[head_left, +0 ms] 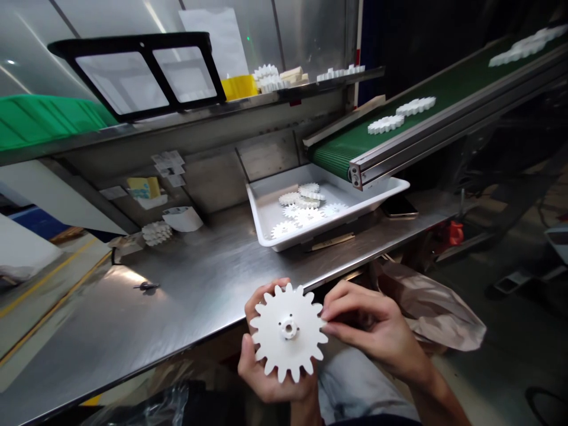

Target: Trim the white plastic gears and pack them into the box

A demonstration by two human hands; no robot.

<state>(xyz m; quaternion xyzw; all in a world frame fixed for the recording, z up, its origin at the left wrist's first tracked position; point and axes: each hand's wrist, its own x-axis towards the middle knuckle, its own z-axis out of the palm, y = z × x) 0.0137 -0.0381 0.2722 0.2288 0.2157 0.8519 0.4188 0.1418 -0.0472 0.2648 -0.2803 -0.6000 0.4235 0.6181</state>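
Observation:
A white toothed gear (275,346) with a small hub and a hole at its middle faces me, just past the front edge of the metal table. Around its left and lower rim wraps my left hand (260,370), with the palm hidden behind the gear. On the right side, my right hand (373,322) pinches the gear's teeth between thumb and forefinger. Beyond the hands, a white tray (264,241) on the table holds several more white gears (304,214).
A green conveyor belt (341,148) carrying white gears slopes down to the tray. On the table (190,284) lie a small dark tool (147,286), stacked gears (156,233) and a phone (400,207). A shelf above bears a green bin (48,121) and a black frame (144,80). A paper bag (437,302) stands right.

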